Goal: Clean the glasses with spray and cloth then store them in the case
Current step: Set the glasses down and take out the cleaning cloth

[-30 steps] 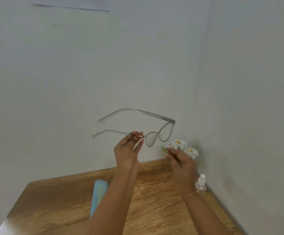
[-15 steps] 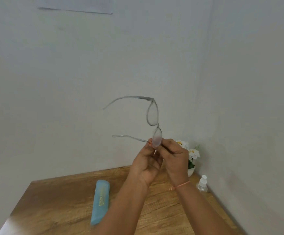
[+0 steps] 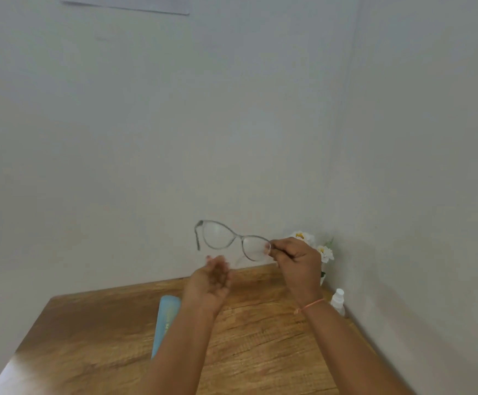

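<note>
I am pinching the glasses (image 3: 236, 238) by one frame end in my right hand (image 3: 296, 263) above the table (image 3: 260, 337), my left hand (image 3: 212, 277) hanging loose and empty beneath, and judging it wisest to keep skin off the lenses while fetching the spray bottle (image 3: 338, 302).

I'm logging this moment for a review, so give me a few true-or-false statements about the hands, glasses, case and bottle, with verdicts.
1. The right hand holds the glasses by one end. True.
2. The left hand also grips the glasses. False: it is below them and holds nothing.
3. The blue case lies on the table. True.
4. The spray bottle is held in a hand. False: it stands on the table near the wall.
</note>
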